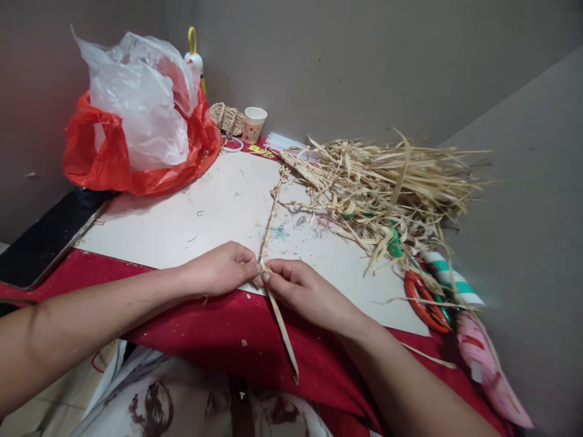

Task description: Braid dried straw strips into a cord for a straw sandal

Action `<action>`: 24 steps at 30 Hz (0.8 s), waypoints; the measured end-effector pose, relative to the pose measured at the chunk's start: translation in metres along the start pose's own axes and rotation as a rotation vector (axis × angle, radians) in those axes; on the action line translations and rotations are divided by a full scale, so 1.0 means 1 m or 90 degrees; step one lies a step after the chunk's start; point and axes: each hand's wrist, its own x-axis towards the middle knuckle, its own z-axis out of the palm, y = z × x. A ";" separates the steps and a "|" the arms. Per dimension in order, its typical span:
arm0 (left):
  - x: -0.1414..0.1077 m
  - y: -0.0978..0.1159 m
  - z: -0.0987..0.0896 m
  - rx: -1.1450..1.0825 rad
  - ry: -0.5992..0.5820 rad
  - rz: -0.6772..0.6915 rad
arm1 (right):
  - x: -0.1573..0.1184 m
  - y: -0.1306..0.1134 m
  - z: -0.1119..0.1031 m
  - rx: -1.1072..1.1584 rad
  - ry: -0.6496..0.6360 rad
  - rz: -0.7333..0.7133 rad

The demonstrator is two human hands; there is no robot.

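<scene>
A thin braided straw cord (pixel 272 220) runs down the white board from the dry straw pile. Its near end is pinched between the fingertips of my left hand (pixel 228 267) and my right hand (pixel 303 290), which meet close together at the board's front edge. Out from under my fingers a flat loose straw strip (pixel 283 335) hangs over the red cloth toward my lap. Both hands are closed, and the exact point of their grip is partly covered by the fingers. The large bundle of dry straw (pixel 392 182) lies beyond my right hand.
The white board (pixel 218 206) lies on a red tablecloth (pixel 191 321). At the left are a red plastic bag (pixel 100 152) with clear plastic and a dark phone (pixel 45 243). A paper cup (pixel 254 126) and woven straw piece (pixel 226 118) stand behind; red-handled scissors (pixel 416 306) lie right.
</scene>
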 end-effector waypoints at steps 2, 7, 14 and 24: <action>0.002 0.002 0.003 -0.032 0.004 -0.036 | -0.001 -0.002 0.001 -0.068 0.010 -0.018; 0.005 0.002 0.008 -0.044 0.032 -0.045 | -0.007 -0.004 0.000 -0.219 0.041 -0.041; 0.002 0.002 0.011 -0.006 0.071 -0.039 | -0.021 -0.016 -0.007 -0.358 0.080 -0.008; 0.001 0.004 0.016 -0.121 0.071 -0.019 | -0.023 -0.009 0.029 -0.487 0.074 -0.055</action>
